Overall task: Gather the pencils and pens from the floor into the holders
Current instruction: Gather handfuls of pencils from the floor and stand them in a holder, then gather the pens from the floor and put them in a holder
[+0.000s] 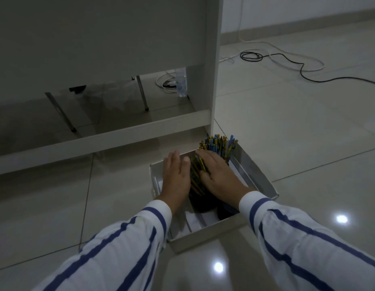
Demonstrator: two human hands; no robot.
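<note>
Down at the bottom, two white sleeves with blue stripes, the left sleeve (119,244) and the right sleeve (308,238), reach forward over the glossy pale tiled floor (287,143). Bright spots of lamp glare shine on the tiles.

Just past the cuffs sits a shallow grey cardboard tray (205,234), open at the top and lying flat on the tiles. Inside it stands a dark round holder (200,203), and a second dark holder (225,212) is tucked just beside it under the right wrist.

Now the hands. The left hand (176,175) is flat, fingers straight and together, its palm against the left side of a bundle of coloured pencils (196,173) that rises from the dark round holder. The right hand (218,177) lies over the right side and top of that bundle, fingers stretched out along the pencils and the thumb against them. Neither hand is curled round anything. The bundle sits pressed between the two.

Further on, at the tray's far corner, a far cluster of pencils (219,147) stands upright, yellow and blue, its container mostly hidden behind the right hand.

Beyond that stands a white panel desk (213,59), with a clear plastic bottle (181,82) beneath it. A black cable (302,68) and a white cable (287,59) loop across the floor on the right.
</note>
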